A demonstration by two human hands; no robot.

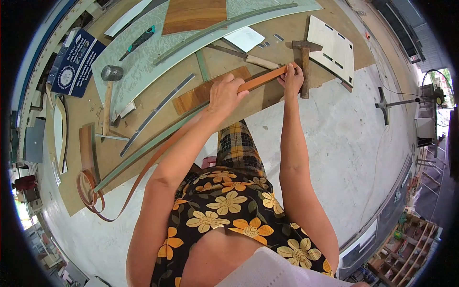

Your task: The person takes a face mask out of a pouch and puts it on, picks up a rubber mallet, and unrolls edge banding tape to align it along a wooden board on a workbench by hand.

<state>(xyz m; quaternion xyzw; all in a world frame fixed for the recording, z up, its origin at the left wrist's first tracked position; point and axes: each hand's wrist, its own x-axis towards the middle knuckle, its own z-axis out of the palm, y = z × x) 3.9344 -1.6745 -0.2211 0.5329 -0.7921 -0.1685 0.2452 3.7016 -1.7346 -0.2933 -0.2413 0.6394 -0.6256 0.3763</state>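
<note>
A long orange-brown edging strip runs taut between my two hands, along a narrow green-edged board. My left hand is closed over the strip near its middle. At its upper right end, my right hand pinches the strip between thumb and fingers. Past my left hand the strip hangs slack below the board and ends in a loose coil at the lower left. A hammer with a wooden handle lies just beside my right hand. Beneath the board, wood-grain pieces are partly hidden.
A rubber mallet, a metal strip and a green-handled tool lie to the left. A slotted white panel sits at the right edge. A blue box stands far left; a fan stands right.
</note>
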